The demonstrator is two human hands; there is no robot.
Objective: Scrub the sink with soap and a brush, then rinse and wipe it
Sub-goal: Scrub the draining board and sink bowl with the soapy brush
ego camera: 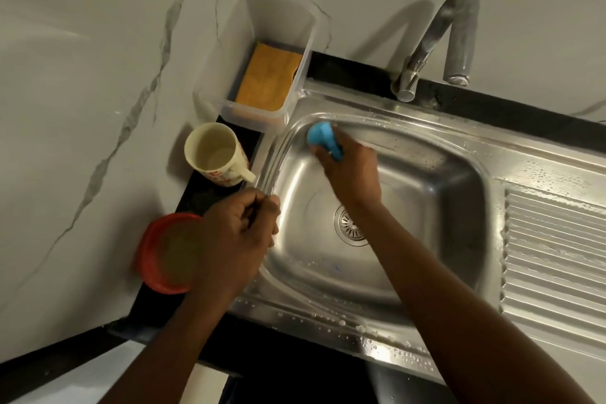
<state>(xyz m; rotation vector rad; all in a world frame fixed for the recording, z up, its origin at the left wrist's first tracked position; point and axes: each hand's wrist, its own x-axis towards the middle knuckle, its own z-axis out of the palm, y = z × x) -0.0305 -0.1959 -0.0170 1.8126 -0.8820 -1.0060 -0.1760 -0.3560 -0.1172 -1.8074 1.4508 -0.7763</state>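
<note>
The steel sink (426, 193) fills the middle of the view, wet, with a round drain (347, 223) at its bottom. My right hand (351, 167) grips a blue brush (319, 134) and holds it against the basin's far left corner. My left hand (239, 233) rests on the sink's left rim with its fingers curled; nothing shows in it. A curved faucet (436, 39) stands behind the basin, and no water is running.
A clear tub (295, 88) holding an orange sponge (269, 79) stands at the back left. A cream mug (213, 154) and a red-rimmed bowl (154, 256) of yellowish liquid sit left of the sink. A ribbed drainboard (554, 249) lies to the right. Marble wall on the left.
</note>
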